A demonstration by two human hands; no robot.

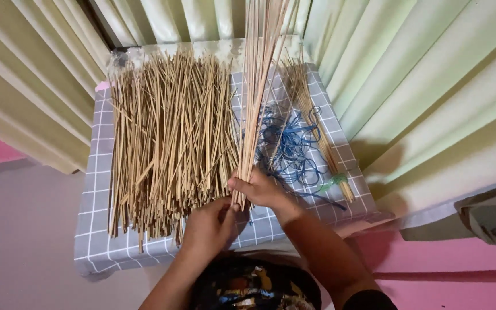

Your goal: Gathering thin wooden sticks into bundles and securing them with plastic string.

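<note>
My right hand [259, 190] grips the lower end of a bundle of long thin tan sticks [259, 80] that stands up and leans away toward the curtain. Just below it, my left hand [209, 225] touches the bundle's bottom ends with curled fingers. A wide loose pile of the same sticks [167, 138] lies to the left on a small table with a grey checked cloth [96, 229]. A tangle of blue string [288, 149] lies right of the held bundle.
A smaller tied bunch of sticks [317, 126] lies along the table's right side with a green band near its end. Pale green curtains [431, 86] hang behind and beside the table. A grey cloth [492, 215] lies at the right on the pink floor.
</note>
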